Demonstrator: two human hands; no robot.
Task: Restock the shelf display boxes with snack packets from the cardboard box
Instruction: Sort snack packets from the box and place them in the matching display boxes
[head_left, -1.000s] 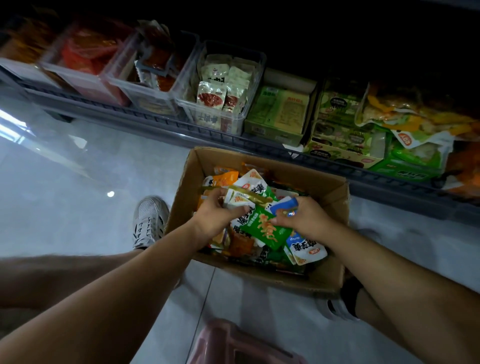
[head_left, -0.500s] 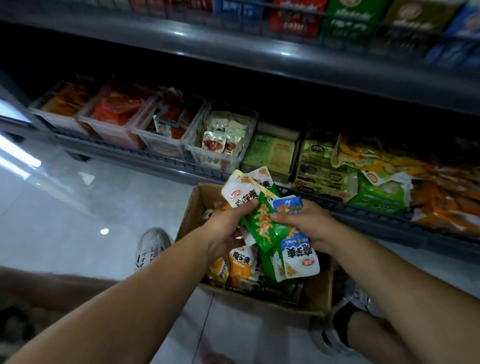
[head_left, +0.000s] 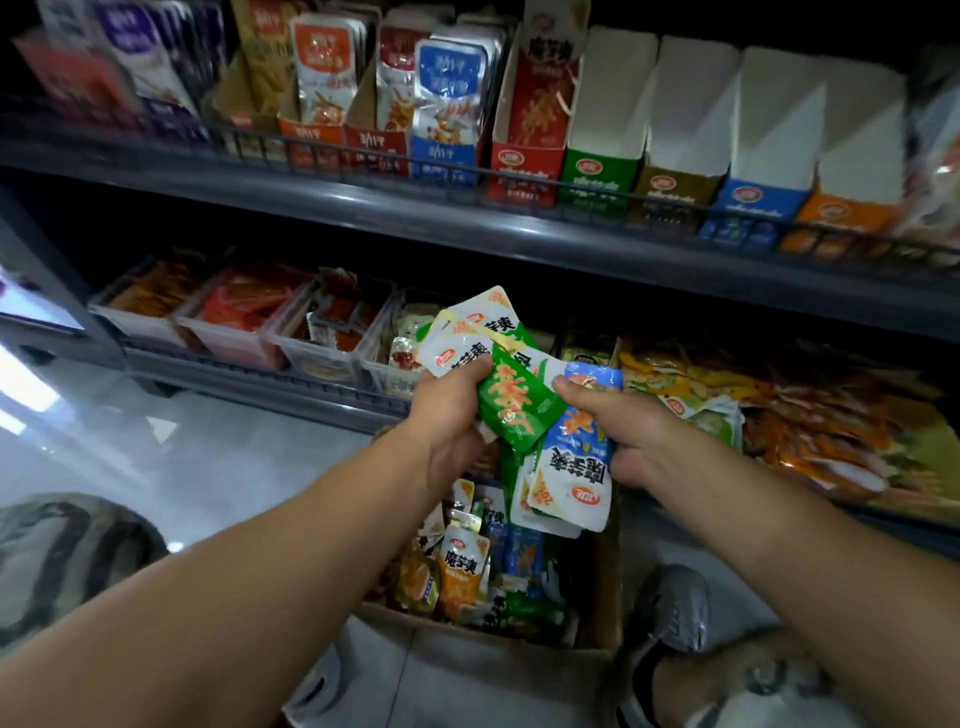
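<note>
My left hand (head_left: 449, 415) grips a bunch of green and white snack packets (head_left: 511, 400), lifted above the cardboard box (head_left: 600, 597). My right hand (head_left: 628, 431) pinches blue and white snack packets (head_left: 571, 478) that hang down beside the green ones. The box on the floor holds several mixed packets (head_left: 465, 566) in orange, blue and green. On the upper shelf stand display boxes: a red one (head_left: 524, 166) with packets in it, then a green box (head_left: 597, 174), an olive box (head_left: 670, 195), a blue box (head_left: 753, 202) and an orange box (head_left: 841, 213) showing white insides.
The upper shelf rail (head_left: 363, 208) runs across in front of more filled display boxes (head_left: 322, 78) at left. The lower shelf carries clear plastic bins (head_left: 234, 338) of red snacks and loose yellow-orange bags (head_left: 810, 415) at right. My shoe (head_left: 670, 613) sits beside the box.
Both hands have lifted the packets up out of the cardboard box. My view has tilted upward, bringing the upper shelf and its display boxes into sight.
</note>
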